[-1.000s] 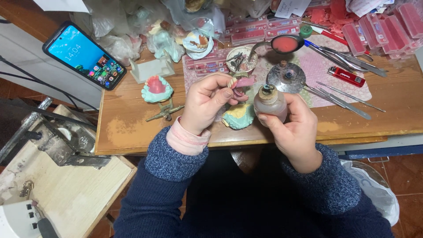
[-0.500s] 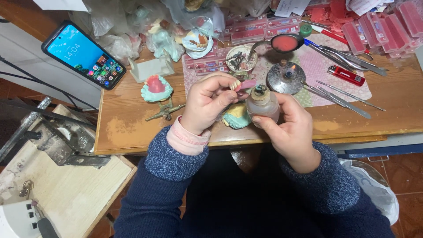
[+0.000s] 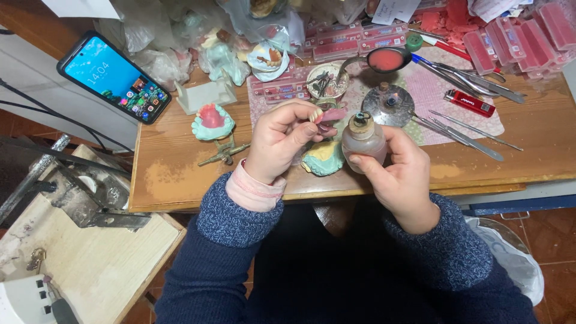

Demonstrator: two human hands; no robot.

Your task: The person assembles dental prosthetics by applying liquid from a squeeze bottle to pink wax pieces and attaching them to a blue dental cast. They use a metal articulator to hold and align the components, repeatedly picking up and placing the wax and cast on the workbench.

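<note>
My left hand (image 3: 279,138) pinches a small pink wax piece with pale teeth (image 3: 325,114) between thumb and fingertips, just left of a bottle's mouth. My right hand (image 3: 399,171) grips a small frosted glass bottle (image 3: 362,140) with a cork-ringed neck, held upright above the table's front edge. Between and below both hands lies a green and yellow dental cast (image 3: 324,159) on the wood. A round metal lid (image 3: 388,104) rests just beyond the bottle.
A green cast with pink wax (image 3: 213,122) and a small brass frame (image 3: 223,155) lie at the left. A phone (image 3: 114,77) leans at the table's left edge. Metal instruments (image 3: 465,129), a red lighter (image 3: 470,102), a red-filled spoon (image 3: 387,59) and pink tooth strips (image 3: 351,37) crowd the back.
The right hand has brought the bottle leftward and lower, closer to the left hand. The left hand stays raised with the pink piece.
</note>
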